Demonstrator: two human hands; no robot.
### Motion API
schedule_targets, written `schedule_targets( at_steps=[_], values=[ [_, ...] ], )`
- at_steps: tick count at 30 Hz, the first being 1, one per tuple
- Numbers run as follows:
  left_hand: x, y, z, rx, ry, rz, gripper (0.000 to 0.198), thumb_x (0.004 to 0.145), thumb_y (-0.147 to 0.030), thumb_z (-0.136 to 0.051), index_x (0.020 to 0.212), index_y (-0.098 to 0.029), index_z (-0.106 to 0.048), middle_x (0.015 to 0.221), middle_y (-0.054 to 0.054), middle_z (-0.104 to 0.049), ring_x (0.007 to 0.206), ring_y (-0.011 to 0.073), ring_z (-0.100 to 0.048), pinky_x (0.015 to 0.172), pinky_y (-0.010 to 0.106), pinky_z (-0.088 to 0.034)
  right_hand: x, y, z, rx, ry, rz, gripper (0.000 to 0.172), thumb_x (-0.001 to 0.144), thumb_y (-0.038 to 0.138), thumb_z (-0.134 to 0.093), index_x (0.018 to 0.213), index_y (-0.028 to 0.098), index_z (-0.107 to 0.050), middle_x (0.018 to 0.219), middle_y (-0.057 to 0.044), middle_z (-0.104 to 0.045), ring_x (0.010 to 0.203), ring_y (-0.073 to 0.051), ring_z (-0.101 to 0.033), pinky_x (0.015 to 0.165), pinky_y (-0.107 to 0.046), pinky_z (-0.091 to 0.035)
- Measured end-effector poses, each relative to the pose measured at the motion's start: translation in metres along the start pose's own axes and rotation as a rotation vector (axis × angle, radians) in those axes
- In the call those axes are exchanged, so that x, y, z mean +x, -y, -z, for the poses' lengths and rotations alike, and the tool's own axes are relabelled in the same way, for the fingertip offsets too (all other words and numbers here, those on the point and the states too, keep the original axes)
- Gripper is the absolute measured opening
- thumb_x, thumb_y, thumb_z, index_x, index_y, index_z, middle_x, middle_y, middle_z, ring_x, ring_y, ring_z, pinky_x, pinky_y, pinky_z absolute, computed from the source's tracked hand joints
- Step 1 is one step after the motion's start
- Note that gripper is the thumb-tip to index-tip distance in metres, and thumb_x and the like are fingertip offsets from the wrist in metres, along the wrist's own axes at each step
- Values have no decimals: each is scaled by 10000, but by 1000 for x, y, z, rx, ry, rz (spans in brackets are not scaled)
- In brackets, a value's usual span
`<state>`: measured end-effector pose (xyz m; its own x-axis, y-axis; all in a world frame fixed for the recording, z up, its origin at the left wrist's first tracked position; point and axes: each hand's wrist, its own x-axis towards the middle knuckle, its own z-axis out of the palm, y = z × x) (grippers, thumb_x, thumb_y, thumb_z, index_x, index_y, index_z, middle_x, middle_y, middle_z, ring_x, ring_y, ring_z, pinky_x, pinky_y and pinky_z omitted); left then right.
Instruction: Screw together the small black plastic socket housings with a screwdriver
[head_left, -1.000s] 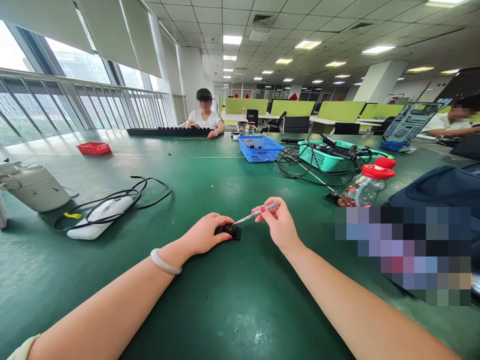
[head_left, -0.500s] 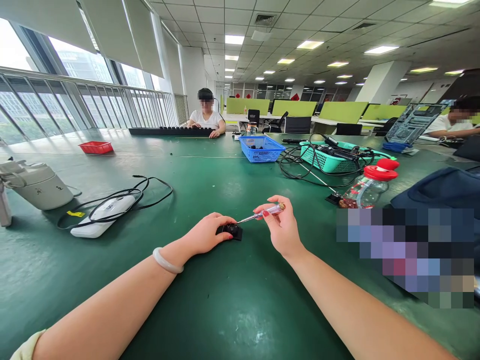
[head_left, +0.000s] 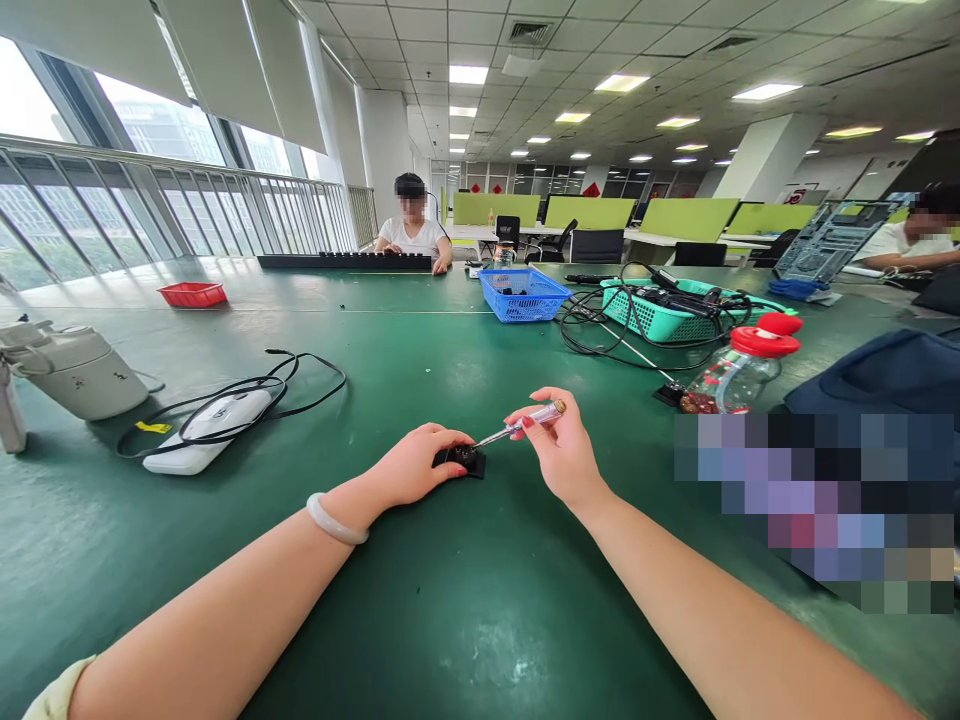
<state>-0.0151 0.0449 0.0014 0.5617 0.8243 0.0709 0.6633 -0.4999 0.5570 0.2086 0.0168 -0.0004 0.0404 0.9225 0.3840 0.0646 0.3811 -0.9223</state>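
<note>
A small black part (head_left: 471,462) lies on the green tabletop (head_left: 465,580), with round details on its upper side too small to name. My left hand (head_left: 416,465) grips it from the left between thumb and fingers, covering its left end. My right hand (head_left: 559,445) is closed round the clear, pale-purple handle of a slim screwdriver (head_left: 517,427). The screwdriver slants down to the left, and its metal tip meets the top of the black part near my left fingertips. Whether the tip sits in a screw, I cannot tell.
On the left are a white power bank (head_left: 206,435) with a black cable and a white bottle (head_left: 86,372). Farther off stand a red tray (head_left: 192,294), a blue basket (head_left: 525,305) and a green basket (head_left: 660,325) of cables. At right is a red-lidded jar (head_left: 739,370). A person (head_left: 412,235) sits opposite.
The screwdriver's tip has moved slightly left and down onto the black part, my right hand shifting a little with it. My left hand keeps its grip.
</note>
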Motion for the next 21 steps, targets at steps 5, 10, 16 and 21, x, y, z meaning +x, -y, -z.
schedule_targets(
  at_steps=[5,10,16,21],
  values=[
    [-1,0,0,8,1,-20,372,847,-371,-576,1209,-299,-614,1134,43,-660,1088,237,-565,1007,397,-467,9,-3,1,69,-46,-134,418,773,569,-655,952,257,-441,845,-1,-713,578,-139,-595,729,-373,-514],
    [-1,-1,1,12,-1,-18,368,848,-381,-569,1203,-297,-617,1125,44,-659,1083,241,-566,1002,402,-476,15,-9,5,118,-91,-244,440,717,569,-708,885,245,-462,820,5,-721,520,-115,-572,638,-327,-510],
    [-1,0,1,6,2,-23,374,849,-381,-566,1210,-296,-613,1121,46,-659,1089,241,-562,1005,407,-479,19,-17,8,179,-131,-337,462,670,551,-750,854,234,-469,786,4,-722,509,-109,-579,620,-322,-521],
    [-1,-1,2,3,4,-16,382,852,-372,-570,1227,-306,-601,1144,42,-657,1107,243,-554,1015,411,-467,17,-14,8,227,-88,-319,451,667,522,-761,876,238,-479,822,-4,-739,576,-124,-618,712,-357,-545]
  ],
)
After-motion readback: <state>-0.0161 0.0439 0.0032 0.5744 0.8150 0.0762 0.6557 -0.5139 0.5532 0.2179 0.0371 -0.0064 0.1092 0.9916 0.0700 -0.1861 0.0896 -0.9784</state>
